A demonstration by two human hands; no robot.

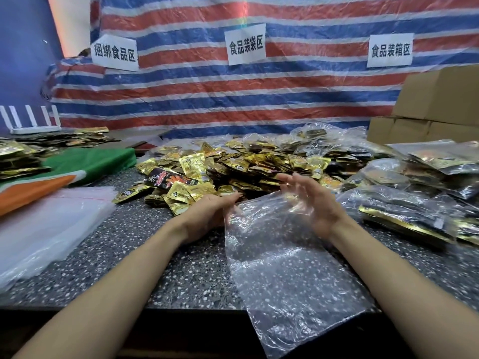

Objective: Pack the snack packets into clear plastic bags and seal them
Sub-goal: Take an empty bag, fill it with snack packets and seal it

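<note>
- Both hands are at the mouth of one clear plastic bag [280,268], which lies between them and is raised at the far end.
- Left hand [207,216]: it is against the bag's left upper edge with the fingers lightly bent and pointing right. The plastic crosses my fingertips, but I cannot tell whether I pinch it or only touch it.
- Right hand [315,203]: the fingers are straight and spread, palm facing left, at the bag's right upper corner. A film of plastic covers the palm side, so part of the hand is seen through the bag.
- The bag holds nothing. It slopes from my hands back toward me across the speckled tabletop [168,268], and its closed end hangs past the near edge.
- The pile of loose snack packets [241,164], gold and black, starts just beyond my fingertips. The nearest packets are beside my left hand.
- Filled bags [414,198] are heaped to the right, near my right wrist.
- A flat stack of unused clear bags [46,224] lies to the left, well apart from my left arm.
- A green and orange cloth [85,164] lies behind that stack.
- Cardboard boxes [440,99] are at far right, and a striped tarp [233,99] with paper signs forms the back.
</note>
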